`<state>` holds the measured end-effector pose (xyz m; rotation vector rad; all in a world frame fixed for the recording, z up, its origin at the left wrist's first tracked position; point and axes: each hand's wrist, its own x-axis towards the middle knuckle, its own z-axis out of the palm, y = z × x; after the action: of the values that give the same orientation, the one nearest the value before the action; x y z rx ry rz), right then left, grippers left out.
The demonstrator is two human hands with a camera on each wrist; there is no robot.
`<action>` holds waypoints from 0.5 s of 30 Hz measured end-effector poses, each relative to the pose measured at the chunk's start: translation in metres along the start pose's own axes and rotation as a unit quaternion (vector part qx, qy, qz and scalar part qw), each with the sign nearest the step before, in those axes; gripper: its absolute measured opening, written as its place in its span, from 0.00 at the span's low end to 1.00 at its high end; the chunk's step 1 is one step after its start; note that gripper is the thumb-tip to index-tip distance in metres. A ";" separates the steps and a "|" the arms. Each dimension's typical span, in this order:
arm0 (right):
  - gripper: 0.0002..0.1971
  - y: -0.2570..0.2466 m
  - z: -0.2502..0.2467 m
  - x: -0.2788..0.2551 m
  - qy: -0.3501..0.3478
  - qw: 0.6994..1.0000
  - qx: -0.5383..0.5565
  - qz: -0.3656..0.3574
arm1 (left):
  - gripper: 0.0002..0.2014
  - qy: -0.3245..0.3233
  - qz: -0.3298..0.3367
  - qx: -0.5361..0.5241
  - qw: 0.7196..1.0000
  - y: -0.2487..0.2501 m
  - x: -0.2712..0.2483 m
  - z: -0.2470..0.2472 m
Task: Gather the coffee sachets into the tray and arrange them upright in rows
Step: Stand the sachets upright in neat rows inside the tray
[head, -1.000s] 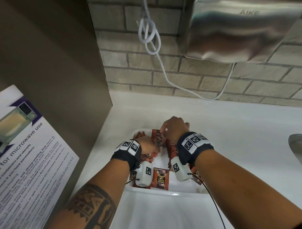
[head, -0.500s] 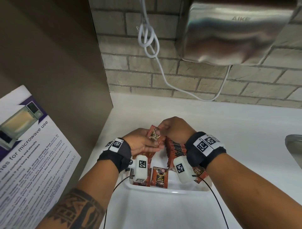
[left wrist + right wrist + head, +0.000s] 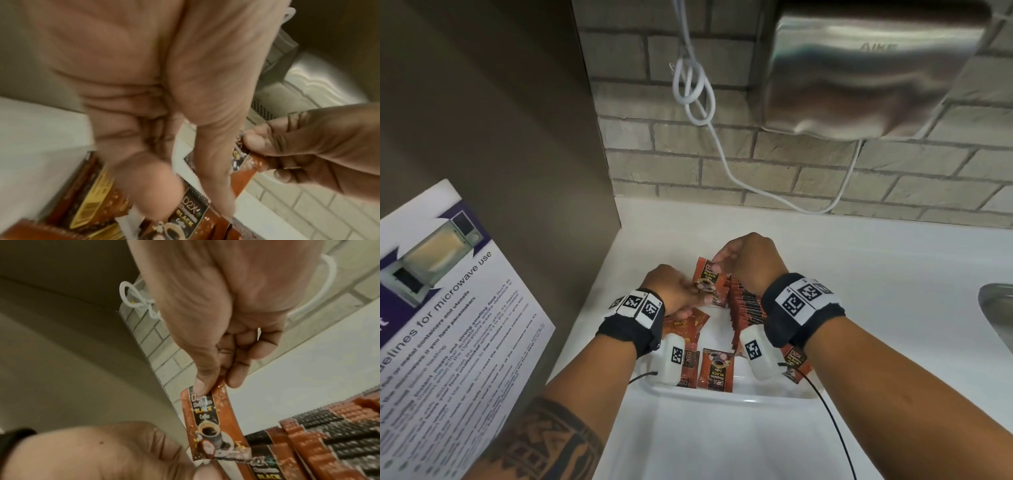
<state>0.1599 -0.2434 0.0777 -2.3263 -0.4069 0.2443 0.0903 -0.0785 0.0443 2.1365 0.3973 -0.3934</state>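
A white tray (image 3: pixel 726 394) sits on the counter and holds red-brown coffee sachets. A row of upright sachets (image 3: pixel 746 305) runs along its right side, also in the right wrist view (image 3: pixel 329 434). Loose sachets (image 3: pixel 717 368) lie flat at the tray's near end. One sachet (image 3: pixel 707 277) is held above the tray, printed face towards me. My right hand (image 3: pixel 719 263) pinches its top edge between thumb and finger (image 3: pixel 213 386). My left hand (image 3: pixel 698 294) holds its lower end, fingers curled (image 3: pixel 185 186).
A steel hand dryer (image 3: pixel 876 68) and a looped white cable (image 3: pixel 695 85) hang on the brick wall behind. A brown cabinet side (image 3: pixel 517 137) with a microwave poster (image 3: pixel 448 291) stands to the left. A sink edge (image 3: pixel 996 308) shows at the right.
Both hands have come up out of the tray with one sachet between them. It now stands higher and more upright, with its face in plain view.
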 end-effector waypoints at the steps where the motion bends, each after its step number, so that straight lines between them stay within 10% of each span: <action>1: 0.05 0.001 0.002 0.002 -0.006 1.000 -0.030 0.005 | 0.21 0.002 -0.023 0.081 0.996 0.001 -0.001 0.000; 15: 0.11 0.014 0.036 0.028 -0.058 0.947 -0.304 0.083 | 0.21 -0.147 0.013 0.309 0.939 0.022 0.012 0.024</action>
<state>0.1780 -0.2193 0.0406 -2.9695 -0.3816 0.3805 0.1073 -0.1089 0.0423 2.6245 0.0685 -0.9053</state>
